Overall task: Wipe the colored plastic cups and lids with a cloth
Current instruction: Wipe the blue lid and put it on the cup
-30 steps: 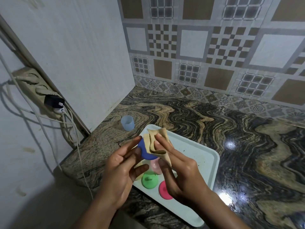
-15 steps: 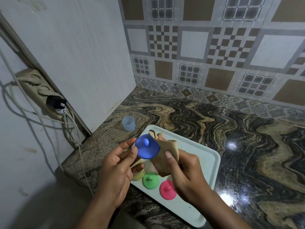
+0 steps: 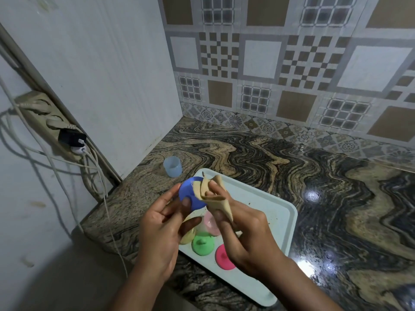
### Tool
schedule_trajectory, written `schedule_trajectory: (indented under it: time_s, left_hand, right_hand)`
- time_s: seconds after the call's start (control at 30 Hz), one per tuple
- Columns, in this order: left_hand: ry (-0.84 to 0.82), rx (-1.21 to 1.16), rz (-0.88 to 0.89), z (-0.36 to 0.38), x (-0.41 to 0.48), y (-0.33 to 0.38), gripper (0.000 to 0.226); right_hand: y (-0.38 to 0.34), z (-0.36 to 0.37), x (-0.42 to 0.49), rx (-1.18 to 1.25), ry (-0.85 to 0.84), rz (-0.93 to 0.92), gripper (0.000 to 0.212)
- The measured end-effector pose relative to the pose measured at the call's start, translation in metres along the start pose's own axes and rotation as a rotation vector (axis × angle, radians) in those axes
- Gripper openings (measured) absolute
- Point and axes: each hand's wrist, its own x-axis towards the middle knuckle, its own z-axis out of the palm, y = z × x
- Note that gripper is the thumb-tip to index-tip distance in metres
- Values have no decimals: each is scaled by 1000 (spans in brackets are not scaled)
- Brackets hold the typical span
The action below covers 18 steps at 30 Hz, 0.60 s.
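Nearest to me are my two hands, raised above the front of the tray. My left hand [image 3: 160, 223] has its grip closed on one round blue plastic lid [image 3: 189, 194], thumb pressed on the lid's face and fingers behind it. My right hand [image 3: 243, 234] has its grip closed on one crumpled tan cloth [image 3: 214, 194], bunched between thumb and fingers, and the cloth is pressed against the right part of the blue lid, covering that side of it.

Below the hands lies one pale rectangular plastic tray [image 3: 272, 217] on the counter [image 3: 336, 198], a swirled brown-and-black stone slab. On the tray's near end I count four pieces partly hidden by my hands: one bright pink round lid [image 3: 222, 258] closest, one green round lid with a small knob [image 3: 203, 242] just left of it, one pale yellow piece [image 3: 188, 236] beside my left palm, and one light pink piece [image 3: 211, 223] behind the green lid. I cannot tell whether the yellow and light pink ones are cups or lids. The tray's far half has a few dark specks.

Beyond the tray's far left corner stands one translucent light blue plastic cup [image 3: 172, 166], upright on the counter, apart from the tray.

On the left wall hangs one beige power strip [image 3: 45, 122] with several plugs and white cables trailing down. Patterned tiles [image 3: 280, 63] cover the back wall.
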Motion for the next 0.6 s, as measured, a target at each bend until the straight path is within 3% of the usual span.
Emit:
schedule_trajectory:
  time_s: [0.1, 0.37, 0.5, 0.6]
  left_hand:
    - [-37, 0, -7, -3, 0, 3, 45]
    - [-125, 4, -95, -12, -1, -1, 39]
    - [-74, -58, -97, -9, 1, 1, 39]
    - [-9, -73, -62, -6, 3, 2, 31]
  right_hand:
    - [7, 3, 1, -35, -37, -92, 38]
    - [26, -9, 25, -133, -20, -124, 36]
    - [22, -18, 29, -18, 79, 98, 26]
    - [12, -14, 22, 153, 80, 262, 55]
